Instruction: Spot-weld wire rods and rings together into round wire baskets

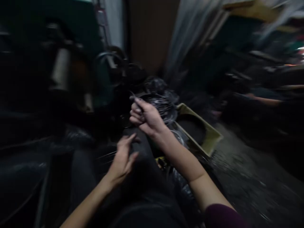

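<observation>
My right hand (pixel 147 117) is closed around a slim dark piece (pixel 138 105); its thin tip pokes out past the thumb, and blur hides what kind of thing it is. Lower and to the left, my left hand (pixel 122 158) holds nothing, with its fingers apart above my dark-clothed leg. Just behind the right hand is a heap of shiny thin strips or wires (pixel 162 104), which the hand partly covers.
A yellowish bin (pixel 215 136) with a dark round thing (pixel 192 126) inside stands to the right. Blurred machinery (pixel 61 68) is at the left. Another person's forearm (pixel 267 101) shows at the far right. Clear plastic (pixel 155 85) lies behind the heap.
</observation>
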A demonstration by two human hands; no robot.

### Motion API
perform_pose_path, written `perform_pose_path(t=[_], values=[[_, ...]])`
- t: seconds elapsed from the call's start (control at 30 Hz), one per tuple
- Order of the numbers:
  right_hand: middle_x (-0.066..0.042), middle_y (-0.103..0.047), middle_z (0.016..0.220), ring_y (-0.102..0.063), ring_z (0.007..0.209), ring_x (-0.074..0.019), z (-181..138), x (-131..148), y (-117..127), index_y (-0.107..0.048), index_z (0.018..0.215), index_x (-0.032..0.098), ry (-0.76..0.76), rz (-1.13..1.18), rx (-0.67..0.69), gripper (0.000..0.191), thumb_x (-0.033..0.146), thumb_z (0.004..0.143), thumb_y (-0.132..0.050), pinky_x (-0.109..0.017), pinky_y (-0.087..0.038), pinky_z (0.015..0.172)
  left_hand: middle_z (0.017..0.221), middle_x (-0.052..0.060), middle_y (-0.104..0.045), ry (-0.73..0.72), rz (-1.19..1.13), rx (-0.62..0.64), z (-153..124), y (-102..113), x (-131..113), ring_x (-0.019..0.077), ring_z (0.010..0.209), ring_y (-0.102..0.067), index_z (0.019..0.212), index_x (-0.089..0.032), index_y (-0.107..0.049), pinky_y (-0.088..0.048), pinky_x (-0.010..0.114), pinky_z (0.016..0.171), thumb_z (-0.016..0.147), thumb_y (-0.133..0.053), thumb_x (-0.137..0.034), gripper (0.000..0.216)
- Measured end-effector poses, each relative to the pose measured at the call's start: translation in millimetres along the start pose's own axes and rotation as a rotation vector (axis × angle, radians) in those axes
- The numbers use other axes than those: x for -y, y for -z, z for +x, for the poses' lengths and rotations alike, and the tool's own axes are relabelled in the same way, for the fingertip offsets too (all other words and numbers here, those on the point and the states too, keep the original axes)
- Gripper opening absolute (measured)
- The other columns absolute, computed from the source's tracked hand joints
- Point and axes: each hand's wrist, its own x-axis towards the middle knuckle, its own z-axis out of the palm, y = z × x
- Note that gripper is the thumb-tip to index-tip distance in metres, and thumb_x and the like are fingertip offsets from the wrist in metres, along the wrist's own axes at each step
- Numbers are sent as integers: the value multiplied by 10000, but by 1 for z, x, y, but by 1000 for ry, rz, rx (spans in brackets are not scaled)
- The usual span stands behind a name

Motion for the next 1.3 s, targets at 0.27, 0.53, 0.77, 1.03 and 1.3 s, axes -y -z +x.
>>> perform_pose_path(t=[0.27,0.53,0.77,1.03,1.3], values=[[-68,-662,983,-610,906,-193,-12,-82,-5,-635,996,200,-35,-573,164,406,541,833,-488,-338,-487,792,492,-86,-275,279,-688,-385,26,74,-26,40,394,-236,901,-161,-542,-236,161,404,911,-469,-375,227],[-35,-649,810,-602,742,-182,-26,-149,18,-639,845,185,-40,-879,170,287,461,802,-575,-301,-494,675,565,-47,-451,557,-817,-190,49,83,46,52,432,-438,963,-137,-499,-381,165,469,955,-355,-290,211],[27,-560,650,-535,491,-102,4,-137,13,-503,849,218,-155,-690,169,345,535,767,-613,-220,-454,444,1385,143,-401,287,108,70,-61,112,84,303,1285,-377,1388,-208,-332,-310,479,1061,707,-679,-516,824],[44,-554,655,-511,487,-76,33,-162,30,-541,1073,231,-77,-700,110,404,469,766,-654,-196,-416,439,1174,153,-529,302,457,-1,-91,81,130,282,1116,-490,1282,-113,-433,-373,456,988,732,-635,-379,644],[31,-562,623,-535,488,-83,96,-149,12,-572,978,219,68,-724,101,310,471,801,-604,-197,-413,430,1168,127,-531,205,427,-151,-36,129,132,260,1066,-514,1172,-136,-442,-414,372,914,637,-642,-287,591]])
